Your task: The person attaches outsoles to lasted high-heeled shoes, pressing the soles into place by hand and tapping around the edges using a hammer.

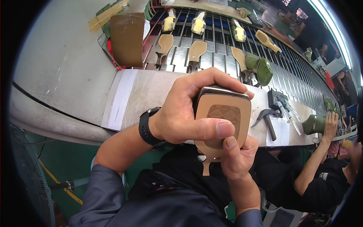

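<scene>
I hold a shoe sole-up in both hands, its tan sole (pixel 203 105) facing me. A textured diamond-pattern patch lies in its broad forepart, and a narrow tan strip points toward my lap. A dark, shiny edge shows at the far end. My left hand (pixel 185 108) wraps the left and far sides, its thumb pressing across the patch. My right hand (pixel 238 159) grips the right near side, thumb tip close to the left one. Most of what lies under the sole is hidden by my fingers.
Tan soles with dark heels (pixel 165 44) lie on the metal conveyor (pixel 215 62); shoes with yellow bottoms (pixel 198 23) sit farther back. A green shoe last (pixel 261 69) stands nearby. Right: a hammer (pixel 269 126), syringes (pixel 289 115), and a co-worker's hand (pixel 331 125) at another green last (pixel 314 125). A fan (pixel 28 174) stands lower left.
</scene>
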`<state>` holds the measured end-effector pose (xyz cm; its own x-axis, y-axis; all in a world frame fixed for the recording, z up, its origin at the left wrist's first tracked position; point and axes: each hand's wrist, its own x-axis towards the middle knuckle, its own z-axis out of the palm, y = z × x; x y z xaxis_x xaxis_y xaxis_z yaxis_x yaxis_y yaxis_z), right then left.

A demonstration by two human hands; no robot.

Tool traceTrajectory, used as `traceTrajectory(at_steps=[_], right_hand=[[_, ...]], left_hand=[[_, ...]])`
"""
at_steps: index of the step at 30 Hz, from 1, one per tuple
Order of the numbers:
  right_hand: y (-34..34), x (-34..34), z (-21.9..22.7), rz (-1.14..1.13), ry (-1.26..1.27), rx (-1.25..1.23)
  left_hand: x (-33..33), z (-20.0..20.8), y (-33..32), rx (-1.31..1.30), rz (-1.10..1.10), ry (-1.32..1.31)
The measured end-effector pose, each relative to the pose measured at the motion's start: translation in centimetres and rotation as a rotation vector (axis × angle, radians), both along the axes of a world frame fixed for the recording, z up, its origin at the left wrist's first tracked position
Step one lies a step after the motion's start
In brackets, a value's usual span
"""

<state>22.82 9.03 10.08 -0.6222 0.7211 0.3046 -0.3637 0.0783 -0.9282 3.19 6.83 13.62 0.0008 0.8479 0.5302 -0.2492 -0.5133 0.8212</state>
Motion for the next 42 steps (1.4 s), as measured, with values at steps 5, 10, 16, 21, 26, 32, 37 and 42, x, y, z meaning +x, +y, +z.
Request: traceTrajectory(at_steps=[5,10,16,21,26,32,37,42], right_hand=[[-0.6,-0.3,0.6,0.0,-0.053,-0.031],[-0.4,-0.7,0.4,-0.002,0.015,0.019],[-0.7,-1.1,0.3,-0.035,0.032,0.008],[-0.9,-0.3,0.3,-0.028,-0.123,-0.035],[0.0,0.4,-0.3,0.044,-0.11,-0.175],[0.3,-0.8,-0.9,-0.051,0.011,-0.044],[-0.1,-1.0,0.0,-0.033,-0.001,-0.127],[1.3,-1.5,2.1,-0.047,-0.105,-0.132]], left_hand=[[-0.1,0.0,-0.3,-0.007,0.019,0.013],[-0.2,-0.1,-0.4,0.003,0.016,-0.009],[-0.3,-0.4,-0.4,0.068,0.014,0.011],[-0.6,0.9,-1.2,-0.083,0.0,-0.066],[-0.6,0.3,-0.7,0.003,-0.009,0.017],[-1.0,0.6,-0.4,-0.063,-0.092,0.023],[-1.2,0.5,-0.1,-0.03,-0.12,-0.001],[-1.9,0.4,1.9,-0.026,-0.085,-0.065]])
